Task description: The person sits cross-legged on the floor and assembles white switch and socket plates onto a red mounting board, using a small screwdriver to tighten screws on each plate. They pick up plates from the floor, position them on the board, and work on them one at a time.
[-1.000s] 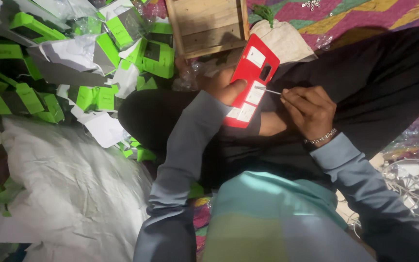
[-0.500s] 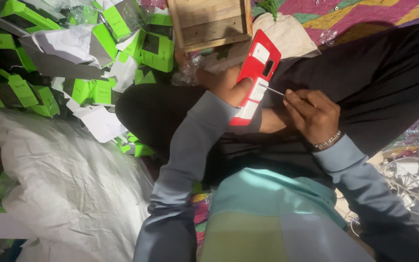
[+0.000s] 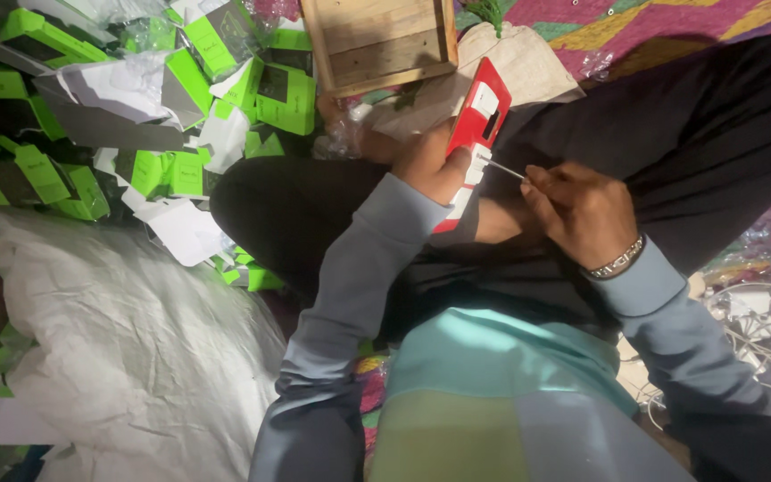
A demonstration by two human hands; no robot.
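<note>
- Closest to the camera is the person's body, in a top that is light blue and pale green, with grey-blue sleeves.
- The right hand (image 3: 582, 214) sits at about 3 o'clock from the middle. It has a bead bracelet (image 3: 617, 262) on the wrist. Its fingers are pinched shut on a thin pin (image 3: 506, 170) that points toward 9 o'clock.
- The left hand (image 3: 435, 168) is just beside it, at 9 o'clock from the right hand. Its grip is closed around a red card package (image 3: 479, 125).
- The red card package is long and flat, tilted, with white label patches on it and a small dark window near the top. The tip of the thin pin touches its lower white part.
- Under both hands are the person's legs in dark trousers (image 3: 689, 134).
- At 8 o'clock lies a big crinkly white sack (image 3: 118, 357).
- At 4 o'clock is a heap of white cables (image 3: 760, 330).
- Farther off, at 10 o'clock, is a big pile of bright green boxes (image 3: 180, 89) mixed with grey and white paper scraps.
- At 12 o'clock, past the red card package, is a wooden box (image 3: 381, 40) on a pale cloth (image 3: 519, 67).
- Farthest, at 1 o'clock, is a blanket (image 3: 635, 31) in pink, yellow and green.
</note>
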